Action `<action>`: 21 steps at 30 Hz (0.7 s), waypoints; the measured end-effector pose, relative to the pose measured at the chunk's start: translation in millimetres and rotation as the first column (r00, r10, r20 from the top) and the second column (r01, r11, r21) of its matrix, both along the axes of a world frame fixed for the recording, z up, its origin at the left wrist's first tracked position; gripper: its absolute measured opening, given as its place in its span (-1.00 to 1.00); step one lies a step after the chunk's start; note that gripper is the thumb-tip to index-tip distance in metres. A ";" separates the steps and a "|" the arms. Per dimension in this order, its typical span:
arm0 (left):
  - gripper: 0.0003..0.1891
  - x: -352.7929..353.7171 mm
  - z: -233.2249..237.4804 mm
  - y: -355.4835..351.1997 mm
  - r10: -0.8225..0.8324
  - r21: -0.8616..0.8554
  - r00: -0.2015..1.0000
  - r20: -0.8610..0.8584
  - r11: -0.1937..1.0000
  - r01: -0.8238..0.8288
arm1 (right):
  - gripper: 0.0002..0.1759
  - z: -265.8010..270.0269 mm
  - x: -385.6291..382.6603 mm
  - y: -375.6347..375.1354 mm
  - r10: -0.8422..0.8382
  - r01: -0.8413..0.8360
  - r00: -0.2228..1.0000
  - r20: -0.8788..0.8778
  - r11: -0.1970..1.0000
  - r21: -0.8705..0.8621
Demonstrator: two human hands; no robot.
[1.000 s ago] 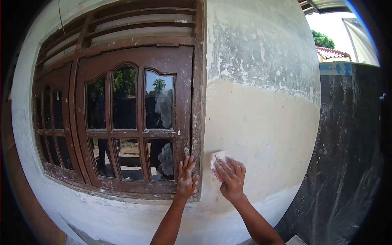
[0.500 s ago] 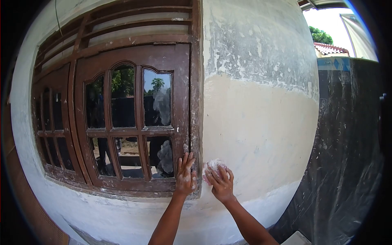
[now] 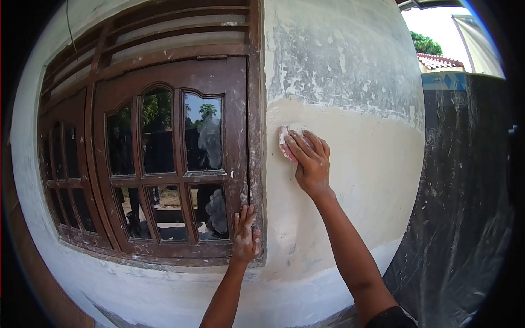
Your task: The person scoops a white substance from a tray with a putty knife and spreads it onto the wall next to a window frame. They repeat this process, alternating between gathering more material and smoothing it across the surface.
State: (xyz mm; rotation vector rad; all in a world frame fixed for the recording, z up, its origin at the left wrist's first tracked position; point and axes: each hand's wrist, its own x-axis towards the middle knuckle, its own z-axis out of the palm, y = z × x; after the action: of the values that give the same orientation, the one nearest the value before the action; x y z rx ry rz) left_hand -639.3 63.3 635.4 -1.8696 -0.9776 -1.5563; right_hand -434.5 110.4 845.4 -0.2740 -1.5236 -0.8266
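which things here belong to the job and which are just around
In use:
- pink-and-white pad, held in the right hand
- beige wall patch, which the pad is up against
- brown window, seemingly just a support for the left hand

Just around:
- black sheeting
- red-tiled roof
- tree
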 end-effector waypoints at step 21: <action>-0.53 7.0 1.6 1.1 0.075 0.078 0.997 0.002 0.994 -0.075 | -0.39 -73.5 36.2 -25.2 0.160 -0.151 0.985 0.065 0.981 -0.120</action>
State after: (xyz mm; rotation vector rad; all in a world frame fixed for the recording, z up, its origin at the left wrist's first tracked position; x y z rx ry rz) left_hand -632.3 64.5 637.0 -1.7602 -0.9617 -1.5274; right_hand -398.4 85.2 771.9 -0.2068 -1.6425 -0.6327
